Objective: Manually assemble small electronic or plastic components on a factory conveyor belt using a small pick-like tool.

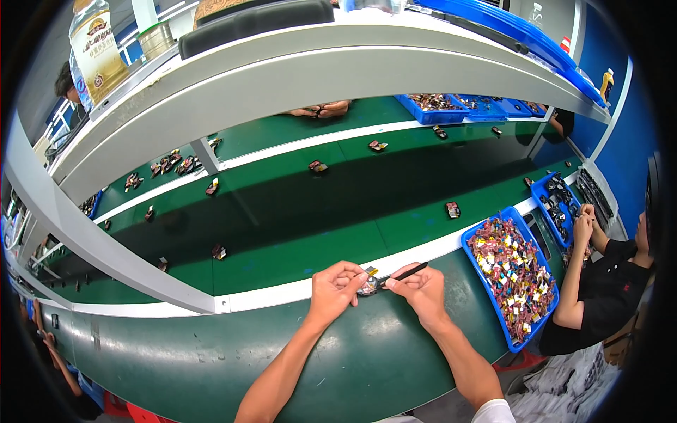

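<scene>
Over the near edge of the bench, my left hand [331,290] pinches a small round electronic part [367,286] with a yellow tab between thumb and fingers. My right hand [422,292] is closed on a slim black pen-like tool [412,271], whose lower end meets the part. Its tip is too small to make out. Both hands are close together, just above the white rail [282,296] and the green worktop [317,352].
To the right stands a blue tray [511,211] heaped with small wired parts. Behind it sits another blue tray [541,189] of black pieces, beside a co-worker [599,282]. Small assemblies [452,209] lie scattered along the green conveyor belt [338,247]. A grey shelf beam [317,67] spans overhead.
</scene>
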Tool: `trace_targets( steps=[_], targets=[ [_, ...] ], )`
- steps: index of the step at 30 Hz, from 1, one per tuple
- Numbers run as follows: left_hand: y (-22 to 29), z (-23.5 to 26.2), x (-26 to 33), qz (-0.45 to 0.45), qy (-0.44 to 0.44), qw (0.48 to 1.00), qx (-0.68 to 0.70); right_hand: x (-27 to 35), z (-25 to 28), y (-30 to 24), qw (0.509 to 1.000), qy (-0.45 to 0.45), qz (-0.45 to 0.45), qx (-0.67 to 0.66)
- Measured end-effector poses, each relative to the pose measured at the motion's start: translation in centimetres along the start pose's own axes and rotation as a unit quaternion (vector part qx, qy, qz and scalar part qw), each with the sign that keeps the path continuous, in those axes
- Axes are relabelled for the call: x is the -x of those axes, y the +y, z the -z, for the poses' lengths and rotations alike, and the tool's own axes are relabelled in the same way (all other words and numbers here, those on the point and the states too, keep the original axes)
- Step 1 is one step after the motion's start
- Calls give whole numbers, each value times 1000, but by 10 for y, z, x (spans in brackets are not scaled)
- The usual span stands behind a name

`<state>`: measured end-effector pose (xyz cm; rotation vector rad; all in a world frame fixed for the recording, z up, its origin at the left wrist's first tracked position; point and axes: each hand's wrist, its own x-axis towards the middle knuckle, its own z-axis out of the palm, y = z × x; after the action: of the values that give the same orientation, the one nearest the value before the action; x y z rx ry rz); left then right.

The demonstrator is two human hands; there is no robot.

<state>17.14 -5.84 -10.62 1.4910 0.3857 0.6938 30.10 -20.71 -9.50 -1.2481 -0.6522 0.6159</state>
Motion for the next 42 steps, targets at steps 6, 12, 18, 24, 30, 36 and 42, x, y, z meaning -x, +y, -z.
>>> trace_targets(
  steps=[6,12,18,24,30,36,42],
  targets=[
    [5,14,-3,55,-78,994,58,1,0,-8,999,-1,-33,-40],
    [6,17,-3,45,-109,988,97,1,4,-8,996,-8,-52,-76],
    [4,19,-3,47,-111,987,106,3,0,-8,996,-8,-43,-82],
    [3,17,-2,45,-103,988,107,7,-7,12,992,22,110,-59],
    [0,15,0,30,-79,991,99,16,-16,9,978,52,186,76],
    [-1,14,1,28,-74,992,97,16,-15,15,951,73,251,163],
    [-2,16,2,27,-76,992,95,16,-16,11,961,65,220,157]
  ],
)
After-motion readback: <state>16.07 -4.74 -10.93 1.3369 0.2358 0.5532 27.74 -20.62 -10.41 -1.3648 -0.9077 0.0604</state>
